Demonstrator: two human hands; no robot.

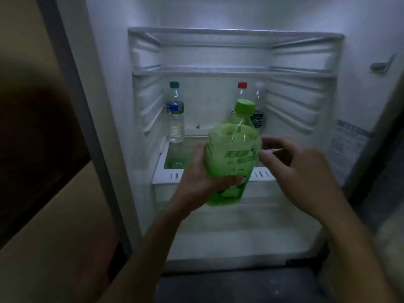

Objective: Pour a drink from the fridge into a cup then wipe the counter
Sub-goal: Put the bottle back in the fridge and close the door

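Dim room, open fridge [218, 31] with white walls, beige wall [54, 237] to its left and dark floor [240, 287] below.
The green bottle [232, 154], capped and tilted slightly right, is in front of the lower shelf [205, 119], out of the fridge. The left hand [196, 178] grips its lower body from the left, fingers wrapped underneath. The right hand [297, 162] is just beside its right side, fingers loosely curved, contact unclear. At the back of the shelf stand a green-capped water bottle [175, 119] on the left and two more bottles [242, 88] on the right.
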